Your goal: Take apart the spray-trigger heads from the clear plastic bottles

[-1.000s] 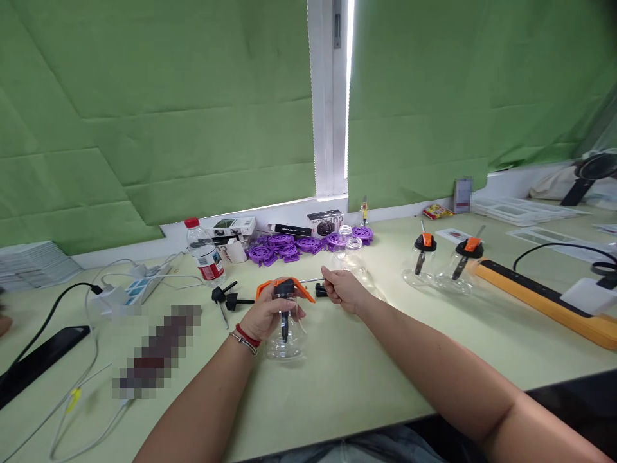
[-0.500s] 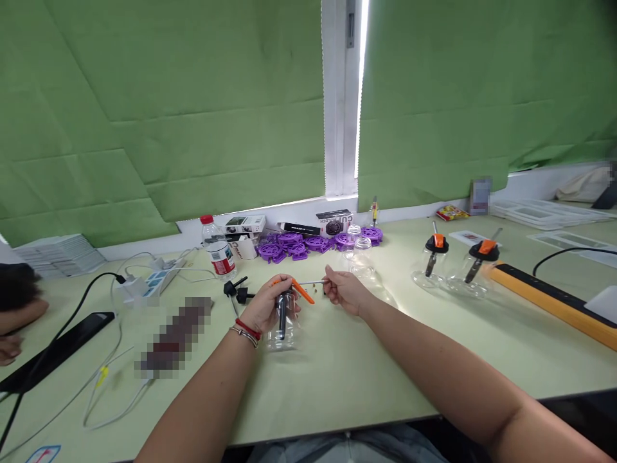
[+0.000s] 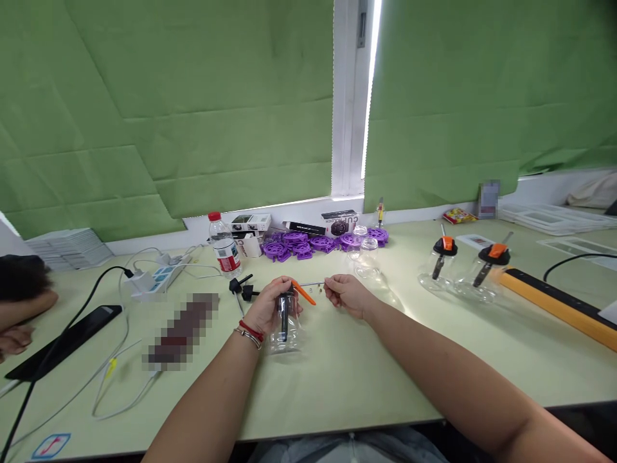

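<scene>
My left hand (image 3: 268, 306) is wrapped round the top of a clear bottle (image 3: 288, 346) with a dark handle (image 3: 284, 321) down its side. From its cap an orange lever (image 3: 304, 293) sticks out to the right. My right hand (image 3: 348, 294) pinches a thin metal rod (image 3: 316, 283), which points left toward the cap. Whether the rod's far end touches the cap is hidden behind the lever and fingers. A few tiny pieces (image 3: 320, 290) lie on the table just under the rod. Left of my left hand are black caps (image 3: 247, 292).
Two similar bottles (image 3: 482, 289) with black and orange tops stand at right, near a long orange bar (image 3: 554, 305). Purple parts (image 3: 301, 244), clear jars (image 3: 369, 254) and a water bottle (image 3: 225, 251) line the back. Cables, a power strip (image 3: 166, 275) and a person's arm (image 3: 29, 308) are left.
The whole view has shifted slightly, so the scene sits further right. My hands keep their hold on the bottle and the rod, with little movement between them.
</scene>
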Demonstrator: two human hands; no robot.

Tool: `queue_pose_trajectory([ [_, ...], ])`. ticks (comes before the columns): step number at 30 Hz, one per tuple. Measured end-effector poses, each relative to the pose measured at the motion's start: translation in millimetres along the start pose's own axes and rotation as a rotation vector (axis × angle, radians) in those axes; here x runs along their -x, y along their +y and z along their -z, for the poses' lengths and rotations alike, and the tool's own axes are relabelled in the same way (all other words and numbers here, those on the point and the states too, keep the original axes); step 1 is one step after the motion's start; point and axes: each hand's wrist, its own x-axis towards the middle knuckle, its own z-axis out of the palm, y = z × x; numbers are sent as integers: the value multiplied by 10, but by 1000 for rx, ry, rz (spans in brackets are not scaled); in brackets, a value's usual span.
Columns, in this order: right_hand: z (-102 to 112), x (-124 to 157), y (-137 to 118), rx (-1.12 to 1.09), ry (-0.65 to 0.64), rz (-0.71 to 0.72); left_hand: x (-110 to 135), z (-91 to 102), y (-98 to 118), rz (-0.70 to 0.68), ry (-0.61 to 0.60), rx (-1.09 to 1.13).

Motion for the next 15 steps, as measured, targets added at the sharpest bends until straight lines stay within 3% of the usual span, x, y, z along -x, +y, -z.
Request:
queue_pose_trajectory([
  [4,3,-15,-15,-77,-37,59,-7,26,-2,18,18,2],
  [9,16,-71,18,-5,14,98,-40,40,-21,41,25,4],
  [15,14,-80,8,6,74,248,-63,39,-5,186,126,130],
])
